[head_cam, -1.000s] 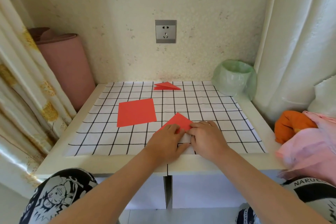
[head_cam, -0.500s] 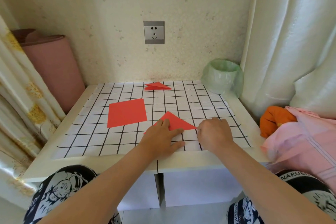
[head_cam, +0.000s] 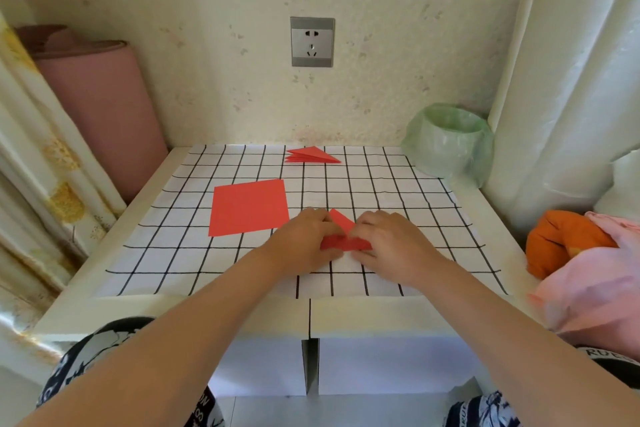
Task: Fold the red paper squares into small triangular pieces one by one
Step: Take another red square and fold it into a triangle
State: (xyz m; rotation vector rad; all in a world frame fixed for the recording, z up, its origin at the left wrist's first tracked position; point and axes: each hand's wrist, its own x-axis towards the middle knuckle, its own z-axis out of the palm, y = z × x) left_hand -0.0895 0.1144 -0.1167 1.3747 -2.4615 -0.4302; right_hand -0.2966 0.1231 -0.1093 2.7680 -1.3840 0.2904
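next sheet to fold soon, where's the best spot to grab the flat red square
Probably the near right corner of the red square, approached from the near side by the left hand. It lies flat on the grid mat, so peel the corner up, then pinch.

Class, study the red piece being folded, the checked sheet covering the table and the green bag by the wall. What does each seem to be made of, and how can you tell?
The red piece: thin matt paper; it holds sharp creases. The checked sheet: likely paper, slightly glossy, showing fold lines; could be plastic-coated. The green bag: thin translucent plastic film, crinkled and shiny.
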